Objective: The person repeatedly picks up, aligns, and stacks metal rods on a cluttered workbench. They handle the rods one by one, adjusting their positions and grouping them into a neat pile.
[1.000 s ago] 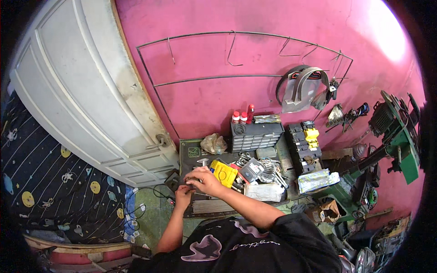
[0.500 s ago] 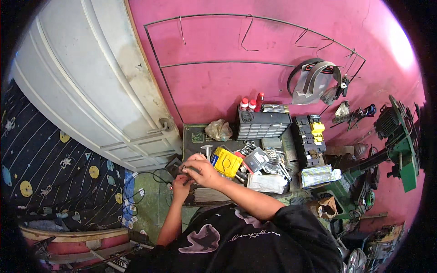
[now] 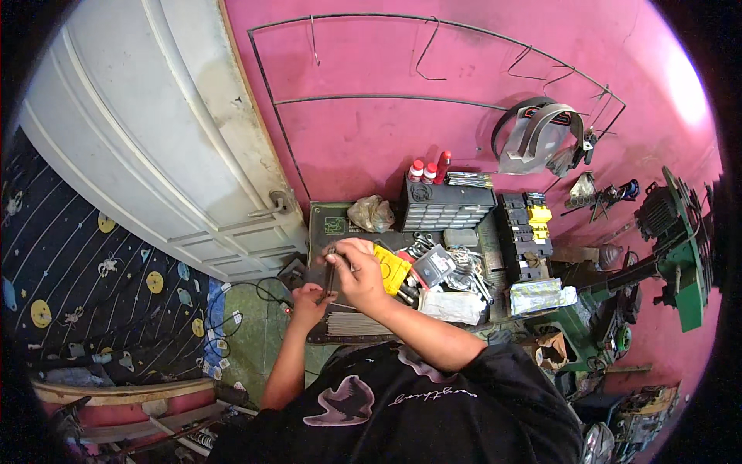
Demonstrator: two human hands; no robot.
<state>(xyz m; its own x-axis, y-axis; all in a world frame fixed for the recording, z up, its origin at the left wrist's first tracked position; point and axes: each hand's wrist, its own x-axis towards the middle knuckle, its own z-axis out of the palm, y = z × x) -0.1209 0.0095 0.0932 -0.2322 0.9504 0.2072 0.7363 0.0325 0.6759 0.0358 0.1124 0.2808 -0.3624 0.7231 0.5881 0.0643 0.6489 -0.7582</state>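
A thin dark metal rod [image 3: 330, 280] stands nearly upright over the left part of the workbench. Its upper end is pinched in the fingers of my right hand [image 3: 360, 277], which is closed. Lower down and to the left, my left hand [image 3: 308, 304] closes round the bottom end. What kind of tool the rod is, I cannot make out. Just beyond my right hand lies a yellow case [image 3: 393, 265], partly covered by it. A bundle of thin grey rods [image 3: 357, 324] rests at the bench's near edge, below my hands.
A small-drawer cabinet [image 3: 448, 209] stands at the back, topped with red bottles. Loose wrenches [image 3: 466, 271] and a white packet [image 3: 452, 306] crowd the middle. To the right are a black-and-yellow organizer [image 3: 525, 236] and a green machine [image 3: 680, 255]. A white door [image 3: 178, 139] is at left.
My right hand has risen away from my left and moved slightly right, and the rod now shows between them. It now covers the metal T-shaped tool seen earlier beside the yellow case.
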